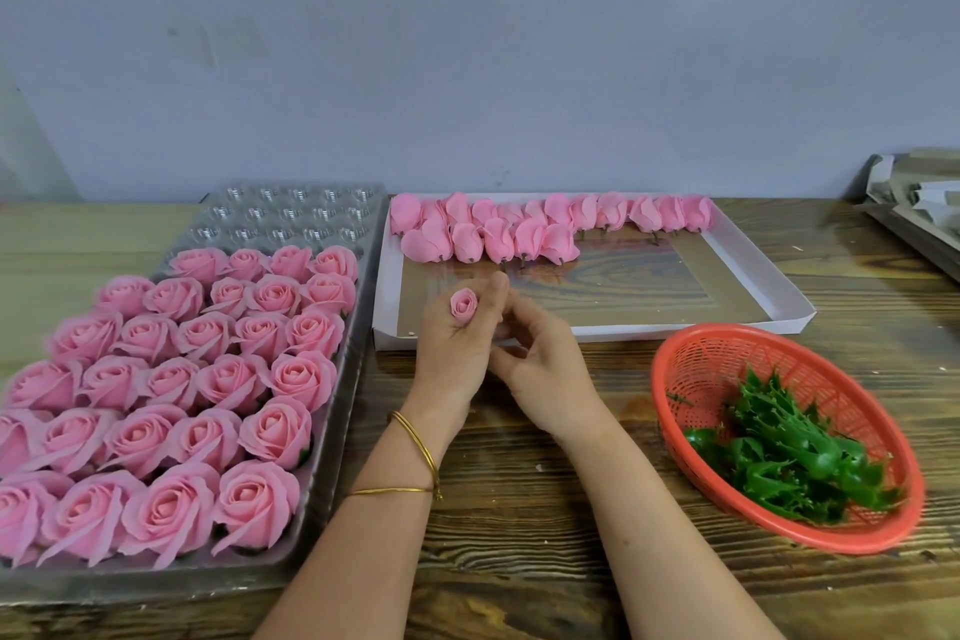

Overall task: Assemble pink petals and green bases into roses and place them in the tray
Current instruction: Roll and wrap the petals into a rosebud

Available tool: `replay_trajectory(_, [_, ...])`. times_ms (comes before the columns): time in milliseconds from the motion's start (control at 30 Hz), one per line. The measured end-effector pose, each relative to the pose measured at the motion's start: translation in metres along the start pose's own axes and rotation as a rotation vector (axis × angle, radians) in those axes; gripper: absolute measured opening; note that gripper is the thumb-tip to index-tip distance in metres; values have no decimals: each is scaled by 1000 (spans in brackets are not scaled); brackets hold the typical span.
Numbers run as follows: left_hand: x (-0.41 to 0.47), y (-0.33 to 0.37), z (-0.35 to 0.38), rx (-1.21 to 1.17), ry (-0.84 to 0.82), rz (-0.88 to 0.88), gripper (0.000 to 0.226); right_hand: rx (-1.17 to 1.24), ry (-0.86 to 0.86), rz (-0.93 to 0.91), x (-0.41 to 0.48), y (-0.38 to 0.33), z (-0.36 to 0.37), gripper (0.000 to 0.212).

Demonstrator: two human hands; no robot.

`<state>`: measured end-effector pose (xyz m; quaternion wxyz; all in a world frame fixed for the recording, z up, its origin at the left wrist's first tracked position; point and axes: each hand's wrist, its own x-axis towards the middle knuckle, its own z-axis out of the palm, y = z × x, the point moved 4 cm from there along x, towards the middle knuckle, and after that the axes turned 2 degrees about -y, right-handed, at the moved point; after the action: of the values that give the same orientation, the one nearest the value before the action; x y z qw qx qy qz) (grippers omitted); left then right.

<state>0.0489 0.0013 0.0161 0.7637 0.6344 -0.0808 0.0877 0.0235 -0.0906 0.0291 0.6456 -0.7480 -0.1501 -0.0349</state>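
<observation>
Your left hand (452, 353) pinches the pink bud (464, 305) upright; your right hand (545, 369), curled, contents hidden, is nearer the green bases (789, 457) to its right.

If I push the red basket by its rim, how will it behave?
The red basket looks like thin mesh plastic, so probably light and a little flexible. The green bases lie heaped toward its near side, so it may rock that way rather than slide.
</observation>
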Motion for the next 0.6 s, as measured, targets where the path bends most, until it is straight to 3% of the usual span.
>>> replay_trajectory(167, [-1,2,-1,-5,-15,23,19,-21,-59,-45,1,-3,-1,46])
replay_trajectory(267, [-1,2,-1,23,1,28,16,-55,-80,-47,1,-2,0,41])
replay_trajectory(433, [0,1,1,27,97,-10,34,-53,-26,-12,2,3,-1,27])
replay_trajectory(600, [0,-1,1,-26,93,-52,43,-2,16,-4,1,-1,0,36])
